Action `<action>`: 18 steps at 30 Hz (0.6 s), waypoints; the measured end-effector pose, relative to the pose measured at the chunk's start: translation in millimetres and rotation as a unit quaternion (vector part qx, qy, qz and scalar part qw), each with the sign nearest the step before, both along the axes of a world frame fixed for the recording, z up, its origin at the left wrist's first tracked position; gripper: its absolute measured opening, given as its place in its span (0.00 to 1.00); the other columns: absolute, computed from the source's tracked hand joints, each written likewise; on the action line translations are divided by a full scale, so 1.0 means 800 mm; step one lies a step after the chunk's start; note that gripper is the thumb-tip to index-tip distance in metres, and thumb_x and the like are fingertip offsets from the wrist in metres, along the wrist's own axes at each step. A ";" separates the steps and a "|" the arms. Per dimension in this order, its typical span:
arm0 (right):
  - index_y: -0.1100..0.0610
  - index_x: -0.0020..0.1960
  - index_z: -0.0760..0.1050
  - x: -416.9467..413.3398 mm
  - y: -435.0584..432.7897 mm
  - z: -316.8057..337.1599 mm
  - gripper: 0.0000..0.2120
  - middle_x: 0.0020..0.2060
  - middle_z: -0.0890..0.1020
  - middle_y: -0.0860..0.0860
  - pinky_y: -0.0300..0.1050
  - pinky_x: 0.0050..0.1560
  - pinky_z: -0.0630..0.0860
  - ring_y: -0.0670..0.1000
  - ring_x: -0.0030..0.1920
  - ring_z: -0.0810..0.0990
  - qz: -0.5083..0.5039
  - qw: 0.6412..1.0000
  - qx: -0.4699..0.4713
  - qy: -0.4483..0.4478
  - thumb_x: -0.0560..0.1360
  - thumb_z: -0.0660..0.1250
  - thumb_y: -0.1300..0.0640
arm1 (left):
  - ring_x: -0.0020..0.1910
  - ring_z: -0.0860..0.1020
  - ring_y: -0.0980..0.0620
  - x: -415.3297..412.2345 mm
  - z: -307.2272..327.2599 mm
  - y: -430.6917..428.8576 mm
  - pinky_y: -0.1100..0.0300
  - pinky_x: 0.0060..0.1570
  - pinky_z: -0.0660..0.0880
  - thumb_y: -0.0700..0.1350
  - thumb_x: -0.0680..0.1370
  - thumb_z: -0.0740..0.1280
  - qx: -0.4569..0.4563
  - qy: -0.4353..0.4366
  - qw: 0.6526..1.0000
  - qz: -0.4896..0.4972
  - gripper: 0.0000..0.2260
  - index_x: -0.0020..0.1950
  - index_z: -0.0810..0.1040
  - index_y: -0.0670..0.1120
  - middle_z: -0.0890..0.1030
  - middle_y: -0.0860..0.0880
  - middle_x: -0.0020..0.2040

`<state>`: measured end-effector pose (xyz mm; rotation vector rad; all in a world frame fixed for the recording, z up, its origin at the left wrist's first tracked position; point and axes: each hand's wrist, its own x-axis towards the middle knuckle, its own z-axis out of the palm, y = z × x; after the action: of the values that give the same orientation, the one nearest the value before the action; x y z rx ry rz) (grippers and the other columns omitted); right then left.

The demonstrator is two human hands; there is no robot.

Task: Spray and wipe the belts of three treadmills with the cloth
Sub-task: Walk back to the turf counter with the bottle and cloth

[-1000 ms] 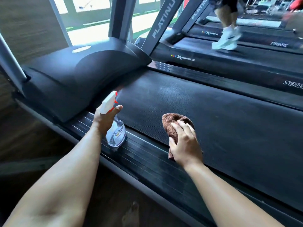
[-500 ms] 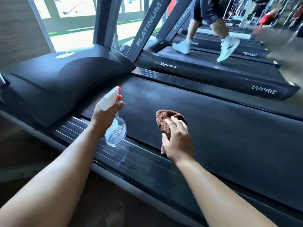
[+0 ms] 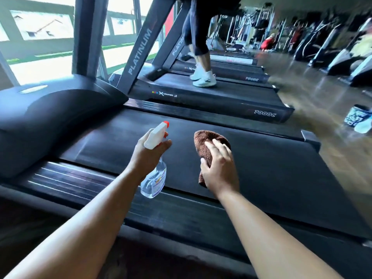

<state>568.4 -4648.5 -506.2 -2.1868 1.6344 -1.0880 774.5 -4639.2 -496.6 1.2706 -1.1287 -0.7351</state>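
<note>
Head view: a clear plastic spray bottle (image 3: 154, 181) with white trigger head is gripped by the left hand (image 3: 148, 156) at frame centre. A brown terry cloth (image 3: 204, 143) is pressed onto the black treadmill belt (image 3: 271, 164) by the right hand (image 3: 220, 168), its fingers nearly straight.

Cloth (image 3: 203, 141) apparently on belt (image 3: 271, 168), bottle (image 3: 154, 182) left

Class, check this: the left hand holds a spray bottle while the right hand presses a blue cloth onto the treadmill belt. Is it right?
Not quite: the head view shows a brown cloth, not blue. The rest stands: the left hand holds the spray bottle, the right hand presses the cloth onto the treadmill belt.
</note>
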 end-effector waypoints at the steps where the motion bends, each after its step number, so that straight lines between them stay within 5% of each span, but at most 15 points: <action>1: 0.56 0.72 0.72 -0.013 0.005 0.004 0.25 0.73 0.70 0.54 0.48 0.75 0.58 0.56 0.74 0.64 -0.009 1.000 -0.005 0.001 0.76 0.69 0.59 | 0.41 0.76 0.53 -0.016 0.002 0.002 0.53 0.46 0.74 0.51 0.67 0.74 0.002 -0.001 1.000 -0.003 0.14 0.53 0.82 0.55 0.83 0.48 0.47; 10: 0.57 0.71 0.72 -0.140 0.058 0.036 0.25 0.72 0.71 0.57 0.48 0.75 0.56 0.59 0.72 0.65 -0.100 0.994 -0.029 -0.007 0.75 0.69 0.60 | 0.46 0.80 0.41 -0.165 0.038 0.011 0.41 0.53 0.77 0.53 0.67 0.71 0.006 -0.018 0.998 -0.054 0.13 0.50 0.80 0.58 0.83 0.53 0.45; 18: 0.54 0.73 0.71 -0.250 0.085 0.054 0.25 0.74 0.68 0.53 0.42 0.74 0.53 0.54 0.74 0.62 -0.199 0.979 -0.035 0.001 0.76 0.67 0.58 | 0.36 0.76 0.52 -0.282 0.055 0.005 0.53 0.42 0.74 0.49 0.68 0.72 0.020 -0.012 0.992 -0.127 0.08 0.46 0.78 0.52 0.80 0.55 0.37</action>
<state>368.1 -4580.3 -462.9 -1.9440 2.1261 -1.2573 549.0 -4635.2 -452.7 1.1830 -1.3157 -0.9373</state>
